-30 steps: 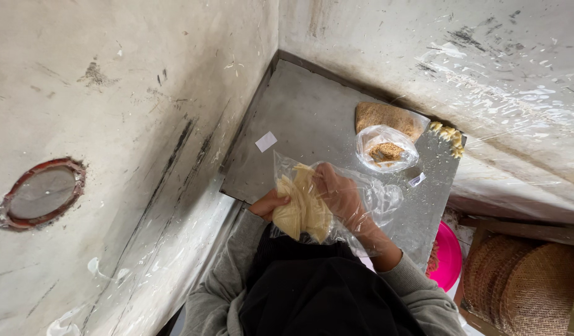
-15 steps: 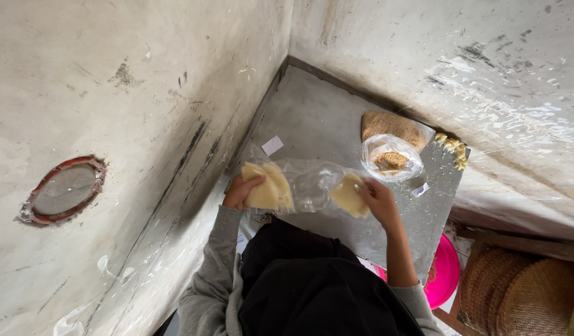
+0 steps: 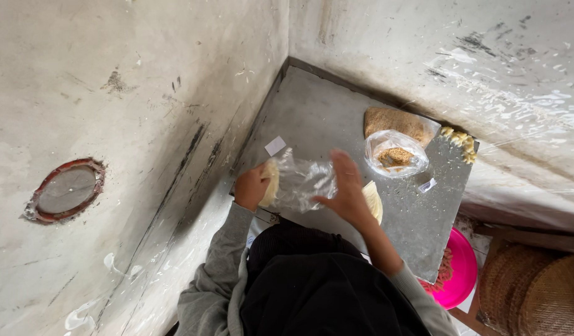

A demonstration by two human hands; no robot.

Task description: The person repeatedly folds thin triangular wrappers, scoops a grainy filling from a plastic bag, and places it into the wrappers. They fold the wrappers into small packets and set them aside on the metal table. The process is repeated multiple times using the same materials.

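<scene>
The left hand (image 3: 253, 186) is closed around a pale yellow disc of dough (image 3: 270, 184), gripping it together with one end of a clear plastic sheet (image 3: 302, 180). A second ago both hands were bunched together over one folded lump near the person's chest; half a second ago they had parted, each with a pale piece, the plastic stretched between them. Now the right hand (image 3: 346, 186) has let go: its fingers are spread and open above the plastic, touching nothing that I can make out, and a second pale disc (image 3: 374, 200) lies flat on the grey slab (image 3: 324, 118) just behind that hand. So the pair of discs looks separated, one set down and one not yet released, though that is my reading.

Taking the slab as the landmark: its far and left sides butt straight into the stained walls (image 3: 144, 93), so there is no room to swing that way. On the slab's far right corner sit a brown crumbly heap (image 3: 396, 121) and a small clear bag of crumbs (image 3: 396, 155), with yellow scraps (image 3: 461, 142) at the very edge. Two white paper tags lie on it, one (image 3: 275, 145) near the wall, one (image 3: 427, 185) towards the right edge. The middle of the slab is bare. Off its right edge, lower down, are a pink bowl (image 3: 458, 267) and woven baskets (image 3: 536, 292).
</scene>
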